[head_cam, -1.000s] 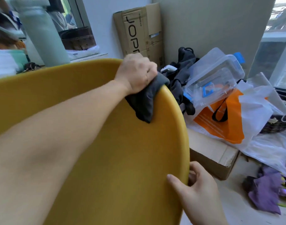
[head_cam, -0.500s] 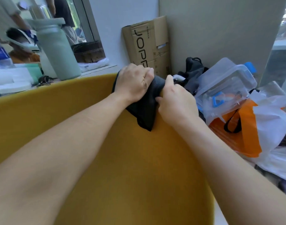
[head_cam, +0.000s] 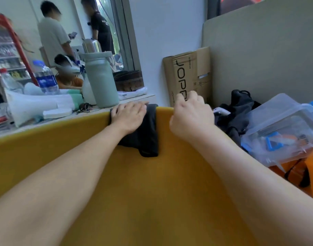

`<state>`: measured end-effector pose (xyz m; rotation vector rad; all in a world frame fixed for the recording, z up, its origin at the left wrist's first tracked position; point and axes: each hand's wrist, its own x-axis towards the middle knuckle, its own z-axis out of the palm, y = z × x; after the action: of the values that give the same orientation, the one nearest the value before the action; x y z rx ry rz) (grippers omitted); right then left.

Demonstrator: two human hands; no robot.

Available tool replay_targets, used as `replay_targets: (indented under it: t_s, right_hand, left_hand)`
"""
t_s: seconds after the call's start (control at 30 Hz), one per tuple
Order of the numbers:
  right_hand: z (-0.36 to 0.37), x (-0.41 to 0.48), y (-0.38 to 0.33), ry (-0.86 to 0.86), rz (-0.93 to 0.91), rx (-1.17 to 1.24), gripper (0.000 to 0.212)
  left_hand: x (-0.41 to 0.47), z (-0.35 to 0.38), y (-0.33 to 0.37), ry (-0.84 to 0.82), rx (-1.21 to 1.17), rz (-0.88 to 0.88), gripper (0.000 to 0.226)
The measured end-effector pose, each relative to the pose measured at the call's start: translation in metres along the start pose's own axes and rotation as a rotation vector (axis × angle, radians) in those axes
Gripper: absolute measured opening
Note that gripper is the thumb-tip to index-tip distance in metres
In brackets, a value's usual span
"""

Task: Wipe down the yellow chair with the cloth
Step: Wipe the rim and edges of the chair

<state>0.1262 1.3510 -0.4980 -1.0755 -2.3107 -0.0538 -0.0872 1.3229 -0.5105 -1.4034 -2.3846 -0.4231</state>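
Ledge point(head_cam: 136, 99) behind yellow chair point(head_cam: 152, 192) cluttered — flask point(head_cam: 102, 80), water bottle point(head_cam: 45, 77); cardboard box point(head_cam: 189, 75) beside.

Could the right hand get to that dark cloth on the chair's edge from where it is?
Probably yes. The right hand is at the yellow chair's rim right beside the dark cloth, with only bare rim between. The left hand covers the cloth's far side, not this one.
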Motion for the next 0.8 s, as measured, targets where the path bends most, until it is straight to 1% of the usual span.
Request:
replay_targets:
  t_s: [0.07, 0.13, 0.2, 0.3, 0.43, 0.57, 0.7, 0.8]
  right_hand:
    - [0.018, 0.021, -0.027, -0.04, -0.076, -0.01, 0.044]
    - [0.042, 0.025, -0.036, 0.043, -0.081, -0.117, 0.039]
    - [0.056, 0.021, -0.028, 0.127, -0.067, -0.218, 0.038]
    - [0.065, 0.022, -0.019, 0.229, -0.134, -0.297, 0.037]
    - [0.067, 0.025, -0.019, 0.179, -0.137, -0.316, 0.043]
    - [0.067, 0.024, -0.021, 0.189, -0.111, -0.322, 0.046]
    - [0.063, 0.022, -0.026, 0.187, -0.089, -0.299, 0.052]
    - [0.055, 0.016, -0.033, 0.136, -0.049, -0.295, 0.053]
  left_hand:
    - [0.003, -0.005, -0.008, -0.076, 0.049, 0.078, 0.047]
    - [0.005, -0.01, -0.016, -0.094, 0.128, 0.121, 0.057]
    - [0.004, -0.008, -0.018, -0.043, 0.172, 0.166, 0.058]
    - [-0.001, -0.007, -0.022, 0.04, 0.174, 0.2, 0.053]
    - [-0.008, -0.012, -0.059, 0.074, 0.192, 0.104, 0.047]
    - [-0.036, -0.026, -0.128, 0.158, 0.316, -0.042, 0.045]
    - [-0.067, -0.043, -0.173, 0.142, 0.353, -0.105, 0.043]
    - [-0.091, -0.061, -0.207, 0.127, 0.403, -0.162, 0.044]
